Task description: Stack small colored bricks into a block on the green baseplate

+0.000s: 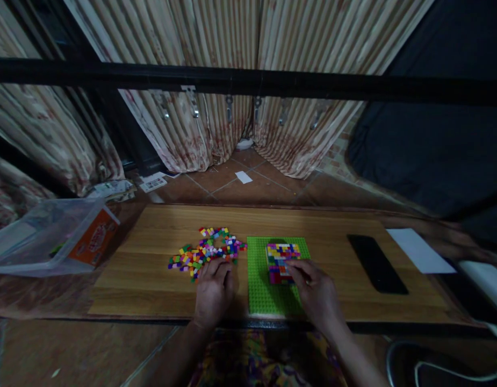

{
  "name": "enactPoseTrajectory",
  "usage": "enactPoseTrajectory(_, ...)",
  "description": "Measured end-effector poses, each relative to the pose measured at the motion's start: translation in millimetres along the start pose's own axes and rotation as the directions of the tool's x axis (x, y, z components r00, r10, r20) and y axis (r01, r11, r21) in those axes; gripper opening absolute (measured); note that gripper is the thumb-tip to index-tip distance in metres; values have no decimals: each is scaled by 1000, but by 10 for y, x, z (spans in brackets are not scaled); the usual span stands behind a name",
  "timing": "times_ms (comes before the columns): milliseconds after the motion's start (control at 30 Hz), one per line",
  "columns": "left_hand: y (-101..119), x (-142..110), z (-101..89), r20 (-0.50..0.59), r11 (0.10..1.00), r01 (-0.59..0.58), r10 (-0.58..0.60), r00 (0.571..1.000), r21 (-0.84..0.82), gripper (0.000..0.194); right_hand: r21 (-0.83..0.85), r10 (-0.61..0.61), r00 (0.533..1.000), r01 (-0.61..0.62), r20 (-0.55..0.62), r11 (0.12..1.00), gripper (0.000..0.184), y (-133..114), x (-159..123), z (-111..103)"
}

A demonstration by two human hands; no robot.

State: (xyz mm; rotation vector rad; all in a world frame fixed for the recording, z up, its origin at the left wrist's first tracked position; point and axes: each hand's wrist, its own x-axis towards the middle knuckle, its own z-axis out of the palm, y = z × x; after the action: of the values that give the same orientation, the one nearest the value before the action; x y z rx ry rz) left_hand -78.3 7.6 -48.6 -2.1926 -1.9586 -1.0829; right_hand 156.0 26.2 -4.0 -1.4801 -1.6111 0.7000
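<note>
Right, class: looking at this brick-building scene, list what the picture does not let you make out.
- Head view: whether the left hand grips a brick from the loose brick pile; its fingers cover it.
- What the right hand pinches at the brick panel on the green baseplate: too small.
- The clear box contents: blurred, cut by the left edge.

Both forearms are bare, with no sleeves, watch or bracelet in view. The left hand [213, 290] and right hand [317, 293] wear no gloves. A patterned garment [248, 360] in yellow, purple and dark tones covers the lap.
</note>
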Motion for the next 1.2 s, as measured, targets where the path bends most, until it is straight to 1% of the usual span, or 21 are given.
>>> enactPoseTrajectory(33, -6, 1, 5, 0, 1000, 0, 0, 1000, 1, 12, 12, 64, 996, -63, -58, 998, 22, 96, 15, -67)
enactPoseTrajectory(100, -16, 3, 14, 9, 1000, -1, 1, 1000, 8, 12, 64, 168, 976, -161, -136, 985, 25, 249, 61, -149)
enactPoseTrajectory(167, -24, 7, 19, 11, 1000, -6, 6, 1000, 14, 11, 124, 236, 956, -217, -172, 968, 28, 339, 116, -170)
enactPoseTrajectory(233, -31, 10, 22, 8, 1000, -18, 18, 1000, 18, 11, 181, 266, 948, -234, -177, 955, 30, 383, 170, -151)
enactPoseTrajectory(333, -36, 14, 23, 6, 999, -28, 28, 1000, 28, 11, 239, 267, 946, -221, -183, 946, 31, 431, 232, -97)
enactPoseTrajectory(433, -33, 18, 22, 3, 999, -26, 26, 1000, 40, 12, 231, 265, 942, -216, -205, 949, 33, 476, 266, -60)
enactPoseTrajectory(500, -31, 21, 22, -1, 999, -29, 29, 1000, 44, 12, 185, 258, 940, -218, -224, 958, 33, 485, 275, -51)
enactPoseTrajectory(633, -35, 22, 26, -8, 998, -36, 36, 999, 43, 12, 28, 203, 947, -202, -251, 979, 33, 422, 290, -59)
enactPoseTrajectory(767, -33, 21, 19, -1, 998, -45, 45, 999, 47, 11, -108, 175, 958, -203, -227, 973, 33, 314, 333, -91)
enactPoseTrajectory(867, -28, 19, 10, 10, 998, -44, 43, 999, 50, 11, -272, 154, 973, -197, -174, 942, 32, 237, 387, -122)
enactPoseTrajectory(967, -26, 13, 11, 17, 998, -38, 37, 999, 45, 11, -392, 157, 980, -193, -122, 900, 32, 164, 453, -146)
enactPoseTrajectory(1100, -22, 2, 21, 14, 999, -33, 32, 999, 39, 12, -504, 171, 983, -179, -62, 845, 28, 103, 520, -150)
enactPoseTrajectory(1200, -11, -6, 18, 7, 999, -24, 24, 1000, 37, 12, -535, 167, 985, -165, -46, 829, 28, 132, 505, -143)
